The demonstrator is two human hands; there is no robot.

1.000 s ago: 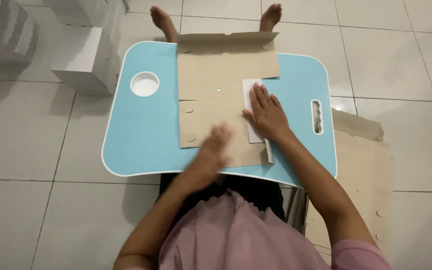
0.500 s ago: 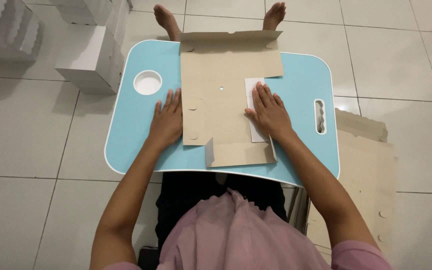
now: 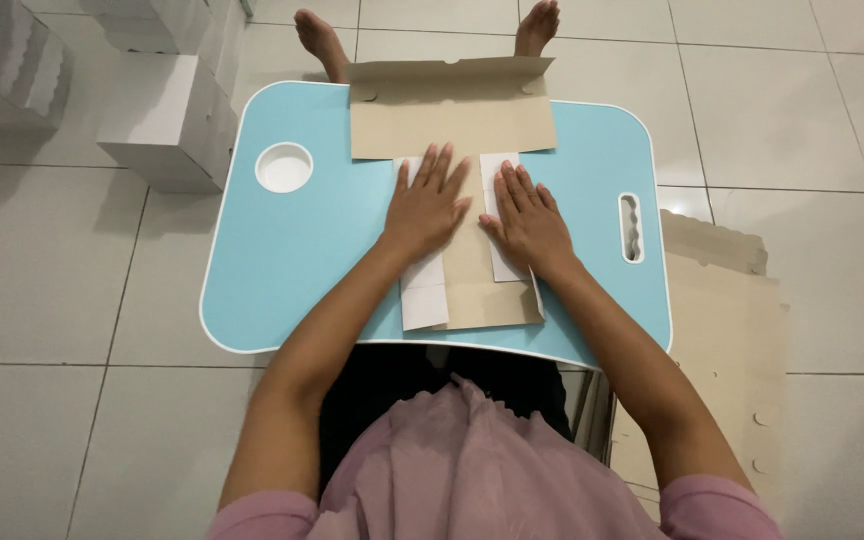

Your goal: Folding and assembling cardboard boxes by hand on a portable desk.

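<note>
While both palms press flat, a light blue lap table [image 3: 292,250] with a white rim sits over the person's legs on a pale tiled floor [image 3: 42,300]. Round white cup recess [image 3: 284,167] at the table's far left, holds nothing visible; slotted handle cutout [image 3: 631,228] at the right edge. Brown cardboard box blank [image 3: 452,115] lies across the table's middle, far flap standing up a little, two side flaps folded inward showing white undersides. Left hand [image 3: 428,205] is spread open, fingers apart, flat on the left white flap; right hand [image 3: 526,218] likewise open and flat on the right white flap. Hands just beside each other, not gripping anything. Bare feet [image 3: 317,35] beyond the table's far edge. White folded boxes [image 3: 167,120] stacked on the floor at far left. More flat brown cardboard sheets [image 3: 732,340] on the floor at the right, near the table.
</note>
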